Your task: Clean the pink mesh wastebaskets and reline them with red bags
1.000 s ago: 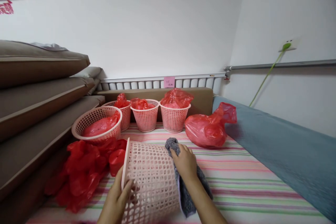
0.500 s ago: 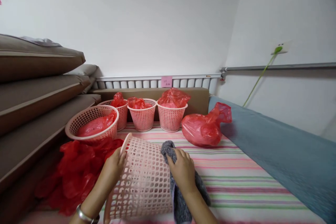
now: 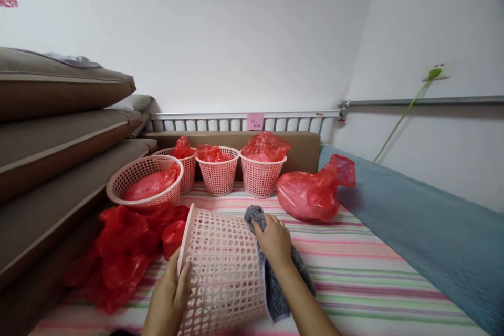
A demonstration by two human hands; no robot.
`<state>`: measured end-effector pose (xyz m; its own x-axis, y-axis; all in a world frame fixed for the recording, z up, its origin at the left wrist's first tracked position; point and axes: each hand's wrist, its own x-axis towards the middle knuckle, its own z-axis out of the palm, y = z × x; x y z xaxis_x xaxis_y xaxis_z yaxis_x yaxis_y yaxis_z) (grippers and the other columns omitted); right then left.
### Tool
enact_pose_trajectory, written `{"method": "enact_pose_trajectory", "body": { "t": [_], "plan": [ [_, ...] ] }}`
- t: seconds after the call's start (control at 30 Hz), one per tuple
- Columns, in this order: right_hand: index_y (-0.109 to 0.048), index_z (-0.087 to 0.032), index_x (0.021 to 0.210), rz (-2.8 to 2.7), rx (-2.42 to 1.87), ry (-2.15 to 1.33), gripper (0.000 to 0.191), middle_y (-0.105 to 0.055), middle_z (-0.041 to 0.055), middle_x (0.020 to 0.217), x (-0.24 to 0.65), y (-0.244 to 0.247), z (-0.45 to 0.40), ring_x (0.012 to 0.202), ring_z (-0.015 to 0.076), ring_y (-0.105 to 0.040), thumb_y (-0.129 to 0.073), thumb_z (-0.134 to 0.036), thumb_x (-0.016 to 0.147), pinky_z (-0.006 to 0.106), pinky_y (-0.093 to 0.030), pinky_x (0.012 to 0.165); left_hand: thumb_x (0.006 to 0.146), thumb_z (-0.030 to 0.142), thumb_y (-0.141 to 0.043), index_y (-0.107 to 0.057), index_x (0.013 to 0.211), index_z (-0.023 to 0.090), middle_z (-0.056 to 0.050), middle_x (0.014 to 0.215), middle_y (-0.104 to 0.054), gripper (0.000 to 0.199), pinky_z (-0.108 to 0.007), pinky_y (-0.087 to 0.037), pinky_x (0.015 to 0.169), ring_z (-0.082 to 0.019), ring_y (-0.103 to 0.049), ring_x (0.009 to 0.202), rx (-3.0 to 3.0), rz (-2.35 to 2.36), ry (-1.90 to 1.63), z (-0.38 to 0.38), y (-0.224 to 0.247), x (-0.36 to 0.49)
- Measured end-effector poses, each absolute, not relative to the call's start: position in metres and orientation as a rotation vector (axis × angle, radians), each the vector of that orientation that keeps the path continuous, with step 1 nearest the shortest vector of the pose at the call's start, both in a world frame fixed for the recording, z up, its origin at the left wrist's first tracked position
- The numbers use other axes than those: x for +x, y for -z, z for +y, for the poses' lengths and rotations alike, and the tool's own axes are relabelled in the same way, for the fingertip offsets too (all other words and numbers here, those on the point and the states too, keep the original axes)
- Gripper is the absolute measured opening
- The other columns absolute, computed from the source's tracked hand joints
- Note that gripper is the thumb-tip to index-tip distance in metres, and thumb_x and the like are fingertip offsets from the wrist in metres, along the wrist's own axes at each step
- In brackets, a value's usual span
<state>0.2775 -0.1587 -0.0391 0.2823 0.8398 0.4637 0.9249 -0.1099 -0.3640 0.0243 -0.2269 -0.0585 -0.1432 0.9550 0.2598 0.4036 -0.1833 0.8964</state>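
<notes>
A pink perforated plastic basket lies tipped on its side in front of me, its rim toward the left. My left hand grips that rim, fingers on the inside and thumb on the outer wall. At the basket's base, my right hand is closed on a grey cloth and presses it against the plastic. Part of the cloth hangs down to the striped sheet. Left of the basket are crumpled red plastic bags and a red roll.
Several pink baskets holding red bags, including one basket, stand along the back. A filled red bag lies at the right on the striped sheet. Stacked cushions rise at the left. A green cord hangs from a wall socket.
My left hand has slid down along the rim toward me. The basket has turned slightly, and the red roll now shows beside it. My right hand stays at the base with the cloth.
</notes>
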Motion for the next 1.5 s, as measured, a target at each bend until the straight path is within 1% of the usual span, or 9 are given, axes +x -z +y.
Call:
{"method": "enact_pose_trajectory", "body": {
  "t": [0.13, 0.33, 0.6, 0.83, 0.93, 1.03, 1.17, 1.3, 1.5],
  "plan": [
    [-0.061, -0.016, 0.105, -1.551, -1.847, 0.217, 0.031, -0.066, 0.0089, 0.103, 0.279, 0.05, -0.175, 0.097, 0.0245, -0.056, -0.052, -0.039, 0.086, 0.032, -0.039, 0.08, 0.081, 0.052, -0.048, -0.052, 0.116, 0.016, -0.008, 0.091, -0.072, 0.05, -0.032, -0.054, 0.064, -0.027, -0.069, 0.079, 1.58, 1.441, -1.208, -0.206, 0.027, 0.027],
    [-0.057, -0.017, 0.111, -1.53, -1.731, 0.247, 0.034, -0.062, 0.0091, 0.113, 0.279, 0.065, -0.197, 0.102, 0.0237, -0.054, -0.051, -0.039, 0.087, 0.034, -0.038, 0.086, 0.079, 0.046, -0.051, -0.061, 0.086, 0.017, -0.006, 0.075, -0.069, 0.031, -0.036, -0.051, 0.073, -0.028, -0.066, 0.076, 1.82, 1.482, -1.191, -0.162, 0.008, 0.025],
    [-0.061, -0.017, 0.106, -1.538, -1.87, 0.224, 0.029, -0.066, 0.0084, 0.103, 0.275, 0.047, -0.182, 0.097, 0.0247, -0.056, -0.053, -0.036, 0.086, 0.033, -0.038, 0.079, 0.083, 0.046, -0.044, -0.056, 0.112, 0.015, -0.015, 0.107, -0.07, 0.044, -0.039, -0.044, 0.093, -0.032, -0.063, 0.106, 1.791, 1.578, -1.207, -0.195, 0.04, 0.013],
    [-0.063, -0.015, 0.106, -1.557, -1.997, 0.212, 0.033, -0.067, 0.0105, 0.102, 0.272, 0.038, -0.158, 0.094, 0.0266, -0.058, -0.052, -0.038, 0.085, 0.034, -0.038, 0.075, 0.081, 0.045, -0.05, -0.051, 0.122, 0.012, -0.017, 0.125, -0.061, 0.052, -0.039, -0.046, 0.094, -0.033, -0.055, 0.117, 1.616, 1.604, -1.342, -0.231, 0.103, 0.008],
    [-0.062, -0.015, 0.105, -1.541, -1.961, 0.245, 0.031, -0.067, 0.0096, 0.101, 0.273, 0.042, -0.161, 0.094, 0.0254, -0.058, -0.053, -0.037, 0.085, 0.033, -0.038, 0.076, 0.079, 0.048, -0.054, -0.053, 0.119, 0.016, -0.013, 0.121, -0.064, 0.052, -0.035, -0.047, 0.093, -0.03, -0.057, 0.116, 1.545, 1.509, -1.349, -0.238, 0.09, 0.014],
    [-0.062, -0.015, 0.104, -1.539, -1.911, 0.261, 0.029, -0.066, 0.0085, 0.1, 0.274, 0.048, -0.168, 0.094, 0.0247, -0.057, -0.053, -0.036, 0.085, 0.033, -0.038, 0.077, 0.082, 0.048, -0.05, -0.053, 0.118, 0.017, -0.011, 0.12, -0.064, 0.048, -0.036, -0.045, 0.095, -0.028, -0.057, 0.114, 1.599, 1.415, -1.336, -0.224, 0.049, 0.023],
    [-0.061, -0.016, 0.106, -1.524, -1.857, 0.279, 0.029, -0.066, 0.008, 0.104, 0.277, 0.058, -0.181, 0.095, 0.0244, -0.056, -0.054, -0.035, 0.085, 0.033, -0.038, 0.079, 0.08, 0.044, -0.051, -0.058, 0.108, 0.012, -0.012, 0.101, -0.069, 0.042, -0.038, -0.051, 0.082, -0.027, -0.065, 0.095, 1.693, 1.458, -1.252, -0.18, 0.008, 0.031],
    [-0.059, -0.017, 0.108, -1.526, -1.781, 0.282, 0.03, -0.064, 0.0073, 0.11, 0.278, 0.067, -0.193, 0.099, 0.0238, -0.054, -0.055, -0.034, 0.085, 0.033, -0.037, 0.083, 0.079, 0.039, -0.05, -0.061, 0.093, 0.013, -0.006, 0.072, -0.068, 0.032, -0.035, -0.052, 0.062, -0.024, -0.066, 0.064, 1.716, 1.519, -1.201, -0.158, 0.008, 0.031],
    [-0.06, -0.018, 0.108, -1.562, -1.839, 0.226, 0.029, -0.064, 0.0069, 0.108, 0.275, 0.056, -0.19, 0.1, 0.0241, -0.054, -0.052, -0.035, 0.085, 0.034, -0.038, 0.083, 0.081, 0.044, -0.047, -0.06, 0.106, 0.015, -0.008, 0.083, -0.072, 0.04, -0.034, -0.053, 0.063, -0.026, -0.068, 0.076, 1.71, 1.559, -1.247, -0.189, 0.022, 0.028]
  ]
}}
